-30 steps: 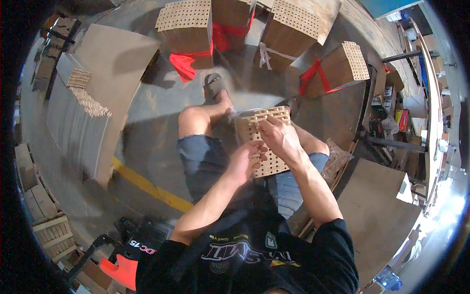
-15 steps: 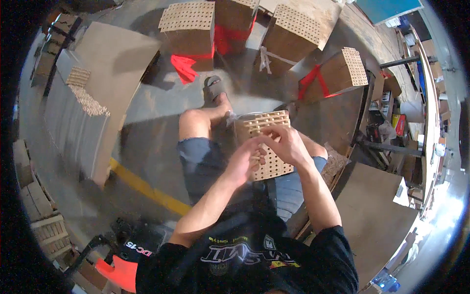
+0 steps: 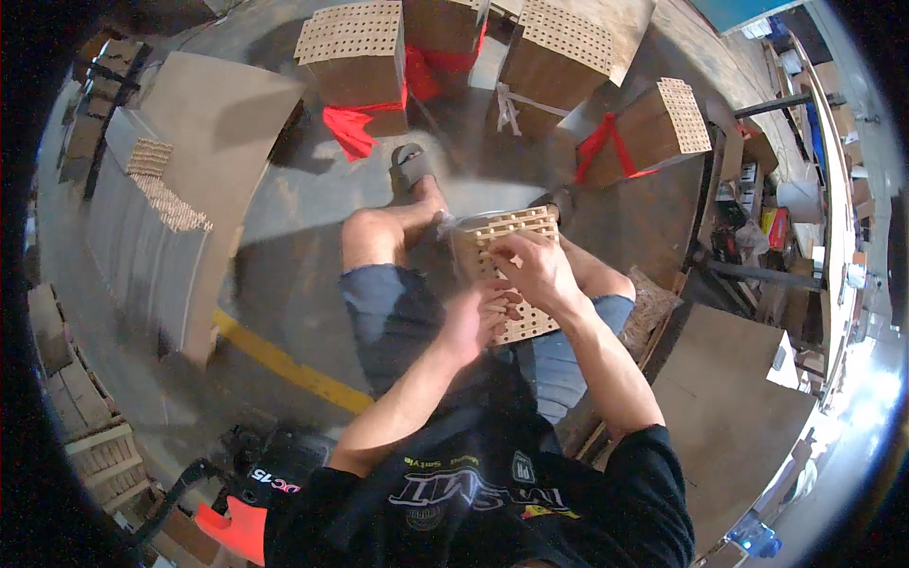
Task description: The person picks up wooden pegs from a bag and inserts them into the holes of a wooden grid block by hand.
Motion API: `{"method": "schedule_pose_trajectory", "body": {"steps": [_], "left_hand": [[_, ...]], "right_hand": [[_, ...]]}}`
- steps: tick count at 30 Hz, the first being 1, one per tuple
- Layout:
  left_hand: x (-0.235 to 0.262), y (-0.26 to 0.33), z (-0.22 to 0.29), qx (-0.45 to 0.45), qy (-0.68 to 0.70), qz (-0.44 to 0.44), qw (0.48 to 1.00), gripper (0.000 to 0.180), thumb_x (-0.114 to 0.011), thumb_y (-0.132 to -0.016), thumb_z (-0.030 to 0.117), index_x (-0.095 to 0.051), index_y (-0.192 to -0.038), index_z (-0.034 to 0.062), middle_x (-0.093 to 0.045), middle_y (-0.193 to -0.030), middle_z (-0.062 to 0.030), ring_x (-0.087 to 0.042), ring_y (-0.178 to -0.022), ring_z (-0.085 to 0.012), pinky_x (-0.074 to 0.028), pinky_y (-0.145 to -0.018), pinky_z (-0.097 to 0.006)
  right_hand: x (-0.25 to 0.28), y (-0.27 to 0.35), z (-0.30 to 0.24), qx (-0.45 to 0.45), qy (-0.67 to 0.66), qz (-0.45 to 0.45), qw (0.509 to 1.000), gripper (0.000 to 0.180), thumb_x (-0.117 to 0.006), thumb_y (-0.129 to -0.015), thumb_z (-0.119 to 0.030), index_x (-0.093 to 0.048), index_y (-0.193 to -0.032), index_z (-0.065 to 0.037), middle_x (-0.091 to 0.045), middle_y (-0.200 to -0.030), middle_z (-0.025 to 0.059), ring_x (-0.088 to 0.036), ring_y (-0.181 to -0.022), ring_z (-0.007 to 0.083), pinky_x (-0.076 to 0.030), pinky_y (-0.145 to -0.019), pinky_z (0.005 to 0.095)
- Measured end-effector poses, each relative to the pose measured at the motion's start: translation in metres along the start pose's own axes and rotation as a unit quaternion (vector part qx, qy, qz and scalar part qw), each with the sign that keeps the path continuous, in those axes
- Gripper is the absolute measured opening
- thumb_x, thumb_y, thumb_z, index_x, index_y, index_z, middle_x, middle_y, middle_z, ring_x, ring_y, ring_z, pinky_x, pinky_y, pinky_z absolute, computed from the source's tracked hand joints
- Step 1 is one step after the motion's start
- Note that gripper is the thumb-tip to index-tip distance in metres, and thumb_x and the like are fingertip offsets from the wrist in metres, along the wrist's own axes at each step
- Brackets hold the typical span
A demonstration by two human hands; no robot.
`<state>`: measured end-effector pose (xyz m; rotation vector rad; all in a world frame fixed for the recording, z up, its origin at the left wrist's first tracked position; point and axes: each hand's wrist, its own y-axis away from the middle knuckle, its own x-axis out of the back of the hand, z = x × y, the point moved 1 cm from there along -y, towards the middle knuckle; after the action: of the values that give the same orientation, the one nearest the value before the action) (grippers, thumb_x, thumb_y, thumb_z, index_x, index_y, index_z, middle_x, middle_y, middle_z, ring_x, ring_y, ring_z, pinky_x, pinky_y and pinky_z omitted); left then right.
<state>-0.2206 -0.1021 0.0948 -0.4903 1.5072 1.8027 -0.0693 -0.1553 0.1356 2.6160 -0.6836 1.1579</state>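
Observation:
A perforated wooden block, with rows of round holes across its top, rests on my lap. Short wooden dowels stick up from its farther rows. My left hand is closed around several loose dowels, their pale ends showing between the fingers, over the block's left near side. My right hand is bent over the middle of the block. Its thumb and forefinger are pinched together just above the holes near the dowel rows; whatever sits between the fingertips is hidden.
More perforated blocks stand on the floor ahead, some tied with red cloth. At left, a stack of large boards carries a pile of dowels or small wooden pieces. A cardboard sheet lies at right beside metal shelving.
My right hand has moved from beside my left fingers up and away over the block's holes. My left hand has dropped slightly toward me, still holding the dowels.

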Motion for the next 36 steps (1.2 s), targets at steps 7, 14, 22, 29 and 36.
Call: {"method": "schedule_pose_trajectory", "body": {"steps": [7,14,22,29,36], "left_hand": [[0.001,0.001,-0.003,0.012,-0.073,0.007,0.997,0.028,-0.056,-0.095,0.034,-0.058,-0.114,0.0128,-0.064,-0.099,-0.0021,-0.062,-0.086,-0.0155,-0.043,-0.07,-0.03],[0.013,-0.013,-0.012,0.004,-0.062,0.002,0.998,0.024,-0.057,-0.095,0.034,-0.059,-0.109,0.0147,-0.064,-0.094,-0.0002,-0.061,-0.083,-0.0145,-0.042,-0.068,-0.029],[0.003,-0.009,-0.009,0.003,-0.059,0.015,0.998,0.03,-0.057,-0.096,0.04,-0.061,-0.11,0.0135,-0.06,-0.091,0.0022,-0.057,-0.079,-0.0107,-0.043,-0.065,-0.025],[-0.014,0.001,0.002,-0.006,-0.117,-0.024,0.993,0.03,-0.045,-0.104,0.032,-0.057,-0.121,0.0104,-0.06,-0.095,-0.0002,-0.058,-0.074,-0.0089,-0.045,-0.06,-0.021],[-0.031,-0.008,-0.001,0.008,-0.193,-0.058,0.979,0.032,-0.046,-0.104,0.031,-0.054,-0.123,0.007,-0.063,-0.093,-0.0027,-0.059,-0.075,-0.0097,-0.043,-0.054,-0.021]], "right_hand": [[0.001,-0.014,-0.016,0.123,0.158,-0.09,0.976,0.035,-0.075,-0.068,-0.013,-0.063,-0.101,-0.008,-0.064,-0.092,0.0095,-0.065,-0.09,0.0314,-0.053,-0.076,0.0439],[-0.015,-0.011,-0.014,0.118,0.218,-0.097,0.964,0.039,-0.074,-0.066,-0.016,-0.062,-0.103,-0.011,-0.066,-0.097,0.0059,-0.066,-0.096,0.024,-0.048,-0.09,0.0384],[-0.011,-0.004,-0.009,-0.044,0.078,-0.078,0.993,0.024,-0.069,-0.084,-0.02,-0.069,-0.103,-0.006,-0.072,-0.091,0.0101,-0.069,-0.085,0.0265,-0.054,-0.072,0.0388],[0.014,0.068,0.004,-0.23,-0.267,-0.065,0.933,0.028,-0.068,-0.094,-0.021,-0.067,-0.112,0.002,-0.071,-0.094,0.0061,-0.065,-0.085,0.0125,-0.054,-0.079,0.0294],[0.025,0.078,0.023,-0.263,-0.276,-0.02,0.924,0.02,-0.067,-0.094,-0.017,-0.065,-0.103,0.001,-0.068,-0.087,0.0025,-0.062,-0.079,0.009,-0.052,-0.075,0.0259]]}}
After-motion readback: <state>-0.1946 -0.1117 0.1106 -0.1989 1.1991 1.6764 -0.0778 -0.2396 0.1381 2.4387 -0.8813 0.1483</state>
